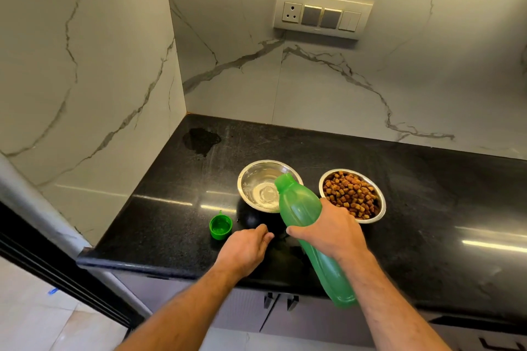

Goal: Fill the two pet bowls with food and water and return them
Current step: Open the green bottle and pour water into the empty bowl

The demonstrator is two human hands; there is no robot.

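Note:
Two steel bowls stand side by side on the black counter (171,225). The right bowl (379,208) is full of brown kibble (352,194). My right hand (330,232) grips a green plastic bottle (299,205) and tilts it, its open mouth over the left bowl (251,182). Water lies in that bowl's bottom. The bottle's green cap (220,226) sits upside down on the counter, left of the bowls. My left hand (245,248) hovers with loosely curled fingers just above the counter, between cap and bottle, holding nothing.
A wet patch (201,139) darkens the counter's back left corner. Marble-look walls close off the left and back, with a switch panel (322,13) on the back wall. Cabinet doors with black handles (281,300) hang below the counter's front edge.

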